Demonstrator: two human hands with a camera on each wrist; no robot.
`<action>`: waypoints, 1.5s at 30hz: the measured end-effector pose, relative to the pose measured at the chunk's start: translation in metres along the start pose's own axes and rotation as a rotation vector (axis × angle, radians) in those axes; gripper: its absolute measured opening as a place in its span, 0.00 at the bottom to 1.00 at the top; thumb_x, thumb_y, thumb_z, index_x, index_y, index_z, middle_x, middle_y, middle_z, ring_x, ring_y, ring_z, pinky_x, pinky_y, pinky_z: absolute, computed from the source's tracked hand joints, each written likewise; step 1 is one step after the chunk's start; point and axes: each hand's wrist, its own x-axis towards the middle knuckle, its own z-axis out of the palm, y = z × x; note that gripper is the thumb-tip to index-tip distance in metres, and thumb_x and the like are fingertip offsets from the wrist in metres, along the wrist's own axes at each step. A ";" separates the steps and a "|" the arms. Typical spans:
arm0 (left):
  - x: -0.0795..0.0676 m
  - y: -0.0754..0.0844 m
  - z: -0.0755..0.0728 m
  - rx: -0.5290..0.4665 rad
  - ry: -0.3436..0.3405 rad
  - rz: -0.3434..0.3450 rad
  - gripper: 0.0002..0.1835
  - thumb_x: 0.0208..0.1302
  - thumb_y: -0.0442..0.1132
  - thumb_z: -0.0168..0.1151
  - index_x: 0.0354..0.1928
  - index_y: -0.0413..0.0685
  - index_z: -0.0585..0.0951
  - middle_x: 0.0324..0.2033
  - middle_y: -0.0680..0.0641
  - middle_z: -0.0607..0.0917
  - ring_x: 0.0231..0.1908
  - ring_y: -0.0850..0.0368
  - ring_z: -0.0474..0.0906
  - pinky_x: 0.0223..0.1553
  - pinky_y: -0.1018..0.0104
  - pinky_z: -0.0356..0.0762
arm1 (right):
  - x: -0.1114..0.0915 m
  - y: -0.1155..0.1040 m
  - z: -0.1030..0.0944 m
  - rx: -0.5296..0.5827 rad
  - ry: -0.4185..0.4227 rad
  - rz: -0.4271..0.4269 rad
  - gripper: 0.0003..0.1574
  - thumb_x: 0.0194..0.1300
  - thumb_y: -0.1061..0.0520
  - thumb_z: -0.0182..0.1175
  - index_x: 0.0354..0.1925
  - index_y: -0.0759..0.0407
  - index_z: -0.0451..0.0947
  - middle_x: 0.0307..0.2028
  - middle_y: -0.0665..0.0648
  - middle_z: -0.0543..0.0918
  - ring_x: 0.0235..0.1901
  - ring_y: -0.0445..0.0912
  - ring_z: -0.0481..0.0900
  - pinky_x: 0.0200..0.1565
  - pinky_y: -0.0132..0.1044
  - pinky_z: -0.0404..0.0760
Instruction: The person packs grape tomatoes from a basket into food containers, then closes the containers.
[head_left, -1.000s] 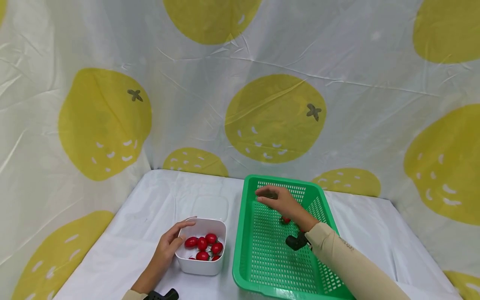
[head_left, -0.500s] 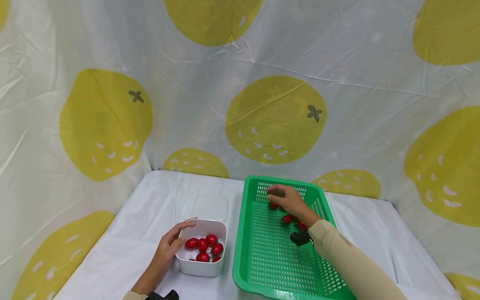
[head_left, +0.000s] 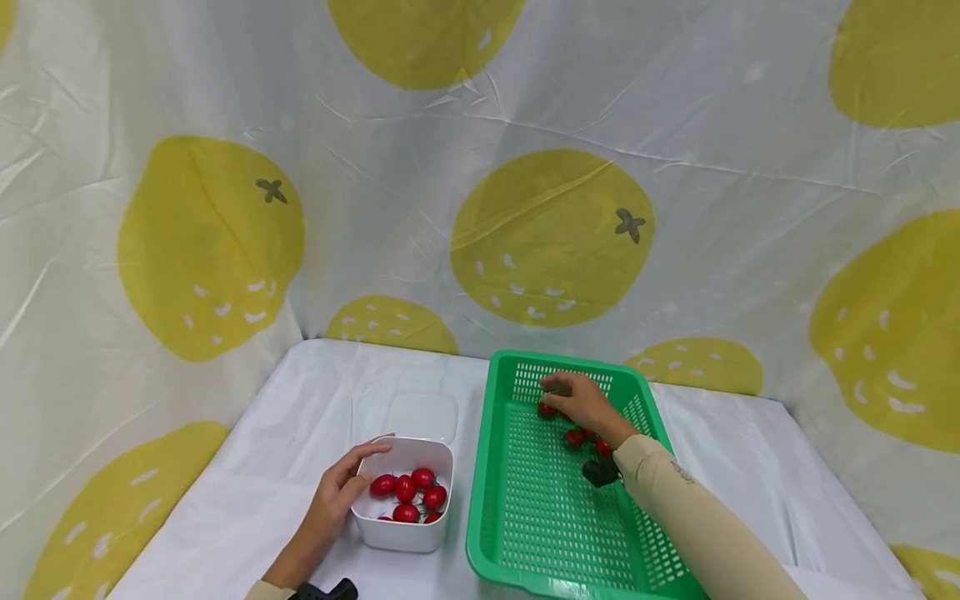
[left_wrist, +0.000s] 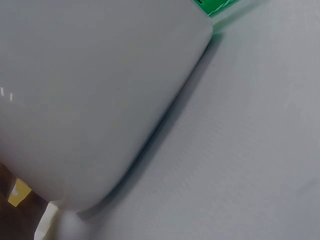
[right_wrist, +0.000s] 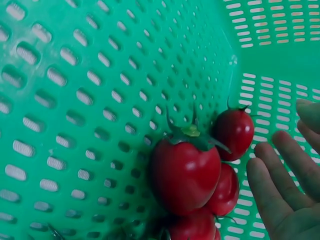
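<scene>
A square white container (head_left: 402, 540) stands on the white cloth, with several red cherry tomatoes (head_left: 406, 513) inside. My left hand (head_left: 330, 497) holds its left side, thumb and fingers at the rim. In the left wrist view the container's white wall (left_wrist: 95, 95) fills much of the picture and most of that hand is hidden. My right hand (head_left: 588, 407) is over the back part of a green perforated basket (head_left: 480, 500), holding nothing. In the right wrist view its spread fingers (right_wrist: 264, 192) are beside several cherry tomatoes (right_wrist: 185, 175) with green stems.
A clear lid (head_left: 422, 414) lies flat behind the white container. The basket's raised walls surround the right hand. White fabric printed with large yellow fruit (head_left: 551, 237) hangs behind and at both sides of the table (head_left: 247, 517).
My right hand has moved slightly right and down within the basket, bringing more tomatoes there into sight. My left hand and the white container have stayed in place.
</scene>
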 end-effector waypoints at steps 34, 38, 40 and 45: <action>0.000 0.001 -0.001 0.003 0.014 -0.065 0.19 0.70 0.30 0.46 0.60 0.44 0.75 0.65 0.43 0.72 0.67 0.67 0.61 0.64 0.82 0.50 | -0.001 0.005 0.021 -0.088 -0.100 -0.077 0.14 0.58 0.61 0.68 0.44 0.61 0.81 0.41 0.57 0.84 0.42 0.52 0.82 0.45 0.47 0.80; 0.000 0.002 0.000 0.015 0.025 -0.082 0.18 0.70 0.31 0.46 0.60 0.45 0.75 0.64 0.44 0.72 0.67 0.67 0.61 0.64 0.82 0.49 | 0.000 0.004 0.023 -0.102 -0.100 -0.093 0.12 0.58 0.61 0.68 0.42 0.60 0.82 0.39 0.55 0.84 0.40 0.49 0.82 0.44 0.46 0.80; 0.000 0.002 0.000 0.017 0.025 -0.093 0.18 0.71 0.31 0.46 0.60 0.46 0.75 0.64 0.44 0.72 0.67 0.68 0.61 0.63 0.83 0.49 | 0.000 0.002 0.023 -0.101 -0.102 -0.092 0.12 0.58 0.61 0.68 0.42 0.60 0.82 0.38 0.55 0.84 0.39 0.48 0.81 0.43 0.45 0.80; 0.000 0.002 -0.001 0.017 0.019 -0.102 0.19 0.71 0.32 0.46 0.60 0.47 0.75 0.65 0.45 0.72 0.67 0.67 0.61 0.63 0.82 0.49 | -0.001 0.000 0.024 -0.100 -0.099 -0.077 0.12 0.58 0.63 0.68 0.42 0.60 0.81 0.37 0.55 0.84 0.38 0.47 0.81 0.43 0.46 0.79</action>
